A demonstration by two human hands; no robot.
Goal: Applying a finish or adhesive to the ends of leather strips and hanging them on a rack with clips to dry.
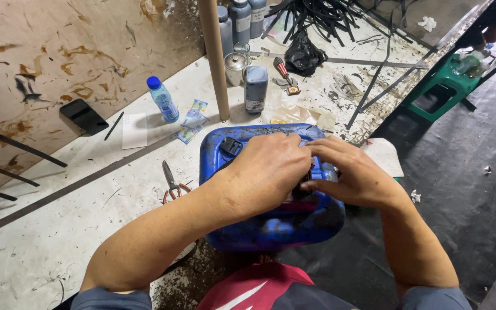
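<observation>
Resting palm-down, left hand (268, 169) and right hand (351, 175) meet atop the blue jerrycan (271, 227), fingers curled together.

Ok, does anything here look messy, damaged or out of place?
Yes. The blue jerrycan under both hands is scuffed and smeared with dark grime. The white table is stained, with dark crumbly spill near its front edge, and black strips lie tangled at the back.

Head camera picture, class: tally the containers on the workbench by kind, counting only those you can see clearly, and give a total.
Blue jerrycan under both hands: 1
Clear water bottle with blue cap: 1
Grey bottles: 4
Metal can: 1
Total: 7
</observation>
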